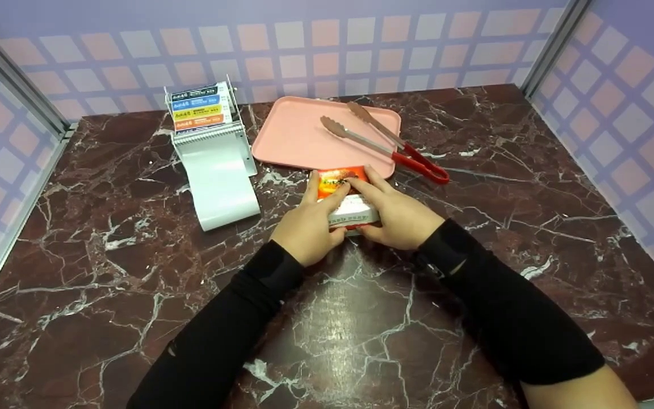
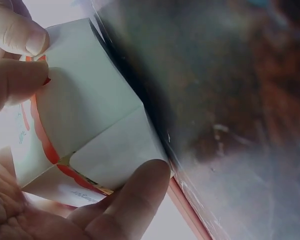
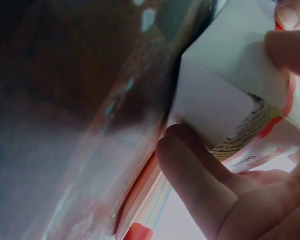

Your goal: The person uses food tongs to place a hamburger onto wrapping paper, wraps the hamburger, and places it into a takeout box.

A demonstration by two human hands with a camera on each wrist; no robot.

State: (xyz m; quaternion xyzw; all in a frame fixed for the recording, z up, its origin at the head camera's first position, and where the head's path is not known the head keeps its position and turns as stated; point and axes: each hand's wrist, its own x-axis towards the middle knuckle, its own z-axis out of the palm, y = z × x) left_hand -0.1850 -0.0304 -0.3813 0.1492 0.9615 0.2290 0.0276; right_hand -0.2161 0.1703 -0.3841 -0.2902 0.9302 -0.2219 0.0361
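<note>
A small folded paper food box (image 1: 353, 209) stands on the dark marbled table, white at the sides with a red, orange and yellow printed top. My left hand (image 1: 309, 230) holds its left side, fingers over the top and thumb low at the near side. From the right, my right hand (image 1: 405, 220) grips it the same way, and fingers of both hands meet over the top. Both wrist views show the white panels of the box (image 2: 90, 90) with a scalloped red stripe; the folded corner of the box (image 3: 210, 95) lies between the right hand's fingers.
Just behind the box lies a pink tray (image 1: 293, 133), with metal tongs with red handles (image 1: 415, 164) resting across its right edge. At the back left is a stand (image 1: 202, 108) of coloured printed strips, a long white sheet (image 1: 222, 184) hanging forward. Patterned walls enclose the table.
</note>
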